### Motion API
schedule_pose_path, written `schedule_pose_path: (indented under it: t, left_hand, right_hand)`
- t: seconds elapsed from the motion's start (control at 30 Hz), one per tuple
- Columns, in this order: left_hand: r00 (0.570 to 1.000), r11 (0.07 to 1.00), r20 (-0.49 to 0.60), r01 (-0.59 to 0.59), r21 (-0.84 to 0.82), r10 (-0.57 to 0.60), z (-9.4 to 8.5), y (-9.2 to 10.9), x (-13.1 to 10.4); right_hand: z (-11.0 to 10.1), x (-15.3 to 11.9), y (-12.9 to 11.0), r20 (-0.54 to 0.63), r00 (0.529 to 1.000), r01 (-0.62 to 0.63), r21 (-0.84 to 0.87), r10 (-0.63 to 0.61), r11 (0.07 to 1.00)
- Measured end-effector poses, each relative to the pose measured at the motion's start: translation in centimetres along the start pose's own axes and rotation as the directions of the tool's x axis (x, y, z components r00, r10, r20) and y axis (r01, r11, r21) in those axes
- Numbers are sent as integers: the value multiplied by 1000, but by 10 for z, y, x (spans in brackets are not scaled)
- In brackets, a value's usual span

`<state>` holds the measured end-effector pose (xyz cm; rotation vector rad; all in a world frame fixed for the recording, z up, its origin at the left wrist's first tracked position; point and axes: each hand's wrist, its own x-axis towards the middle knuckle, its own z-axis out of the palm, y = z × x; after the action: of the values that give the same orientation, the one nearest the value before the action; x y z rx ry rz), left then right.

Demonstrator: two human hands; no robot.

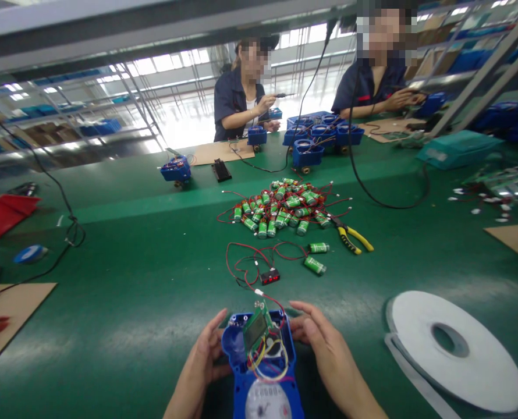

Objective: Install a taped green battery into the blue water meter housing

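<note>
A blue meter housing (237,384) lies at the bottom centre, with a green circuit board (256,331) tilted up in it and yellow, white and red wires around the board. My left hand (204,361) is curled against the housing's left side. On the right side, my right hand (324,349) touches it with bent fingers, the index finger stretched forward. A red wire with a white connector (259,292) runs from the housing to a small black display (270,276) with red digits. Two green batteries (315,266) lie beyond the display.
Several green batteries (280,209) are heaped mid-table, beside yellow-handled pliers (350,235). A white tape roll (455,349) lies at right. Cardboard (18,314) and a red bin (6,215) are at left. Two people sit across, near blue housings (309,151).
</note>
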<state>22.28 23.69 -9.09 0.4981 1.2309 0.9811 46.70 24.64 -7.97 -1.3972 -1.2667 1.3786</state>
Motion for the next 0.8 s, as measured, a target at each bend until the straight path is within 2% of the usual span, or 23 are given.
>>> schedule_pose_path:
  t: [0.07,0.13,0.2,0.3,0.37,0.47,0.57,0.67,0.8]
  left_hand:
    - [996,999,-92,-12,32,15,-3,4,-1]
    - [978,995,-194,-65,79,79,-5,7,-4]
    - [943,980,-287,-130,148,168,-9,8,-8]
    - [886,949,-369,-196,246,279,-21,1,-14]
    - [855,930,-400,-224,290,331,-33,-6,-19]
    - [841,909,-398,-232,347,367,-49,-19,-28]
    - [811,878,-404,-254,407,422,-58,-30,-37]
    - [733,814,-433,-282,508,524,-53,-40,-41]
    - [666,715,-453,-176,677,593,-37,-45,-40]
  right_hand:
    - [-9,6,3,-65,997,-39,-12,39,999]
    - [-18,13,7,-134,989,-65,-14,63,998]
    - [-24,18,12,-196,978,-69,-11,66,998]
    - [-28,23,21,-253,967,-48,-36,38,998]
    - [-28,23,25,-257,967,-22,-61,6,998]
    - [-27,22,29,-244,970,4,-84,-24,996]
    - [-26,21,28,-234,972,12,-98,-35,995]
    - [-25,22,25,-226,973,23,-111,-48,994]
    - [-31,22,32,-202,978,30,-133,-57,991]
